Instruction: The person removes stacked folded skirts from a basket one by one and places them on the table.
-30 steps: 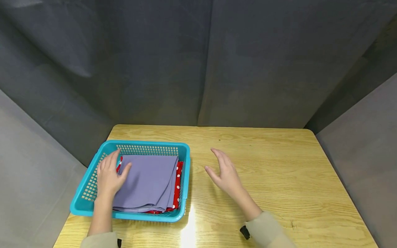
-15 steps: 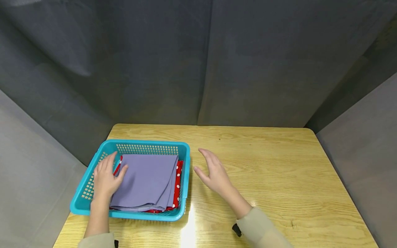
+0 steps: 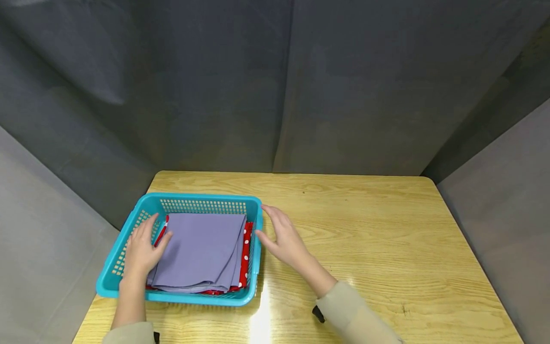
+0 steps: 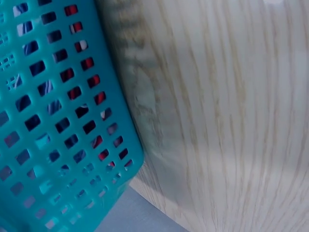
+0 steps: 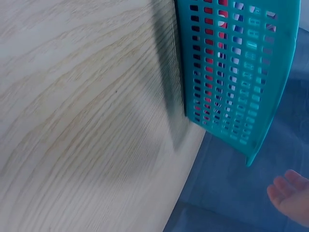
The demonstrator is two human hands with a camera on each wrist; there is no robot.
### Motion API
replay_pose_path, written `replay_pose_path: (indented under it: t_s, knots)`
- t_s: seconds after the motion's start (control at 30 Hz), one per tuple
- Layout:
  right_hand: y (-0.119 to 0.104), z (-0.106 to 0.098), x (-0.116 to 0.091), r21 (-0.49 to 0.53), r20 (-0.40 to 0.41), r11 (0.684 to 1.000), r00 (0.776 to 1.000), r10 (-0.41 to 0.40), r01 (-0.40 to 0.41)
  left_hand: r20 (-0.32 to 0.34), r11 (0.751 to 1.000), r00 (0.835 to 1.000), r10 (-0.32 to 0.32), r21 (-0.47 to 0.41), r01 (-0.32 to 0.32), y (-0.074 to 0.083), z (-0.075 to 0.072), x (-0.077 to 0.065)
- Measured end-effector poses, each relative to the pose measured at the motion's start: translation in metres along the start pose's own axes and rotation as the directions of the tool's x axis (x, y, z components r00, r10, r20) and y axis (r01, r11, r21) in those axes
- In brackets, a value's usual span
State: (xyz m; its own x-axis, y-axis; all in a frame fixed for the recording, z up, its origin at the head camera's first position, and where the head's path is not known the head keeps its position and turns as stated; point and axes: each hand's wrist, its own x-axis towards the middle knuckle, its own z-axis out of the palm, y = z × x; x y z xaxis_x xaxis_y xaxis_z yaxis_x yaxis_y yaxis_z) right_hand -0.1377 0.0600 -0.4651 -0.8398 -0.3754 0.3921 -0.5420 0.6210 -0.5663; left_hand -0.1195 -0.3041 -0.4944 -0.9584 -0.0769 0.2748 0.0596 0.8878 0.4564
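A turquoise plastic basket [image 3: 202, 197] with slotted walls stands on the left part of the table. Inside it lies a folded purple cloth [image 3: 202, 248] on top of a red cloth with white dots [image 3: 246, 258]. My left hand [image 3: 141, 251] hovers over the basket's left side, thumb close to the purple cloth's left edge, fingers spread. Beside the basket's right rim is my right hand [image 3: 283, 239], its fingers extended; whether the fingertips touch the rim cannot be told. In the right wrist view, fingertips of a hand [image 5: 289, 193] appear beyond the basket [image 5: 227, 72].
The light wooden table [image 3: 365, 239] extends to the right of the basket. A dark cloth backdrop [image 3: 215, 86] hangs behind it, with grey panels [image 3: 43, 239] on both sides. The left wrist view shows the basket wall [image 4: 58, 96] beside the wooden surface [image 4: 217, 96].
My right hand has moved left, from over the table to the basket's right rim. My left hand has shifted slightly left and down. The basket and cloths stay in place.
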Motion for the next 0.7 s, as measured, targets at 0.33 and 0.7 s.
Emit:
replay_pose_path:
  t_s: [0.33,0.7]
  knots:
    - [-0.015,0.014,0.010,0.061,0.042,0.998,0.999,-0.002,-0.001,0.085,1.000,0.996,-0.028,0.000,0.028,-0.005,-0.005,0.001]
    - [-0.023,0.030,0.016,0.073,0.085,0.997,0.996,0.009,-0.015,0.184,0.998,0.982,-0.048,-0.030,0.054,-0.011,-0.011,0.004]
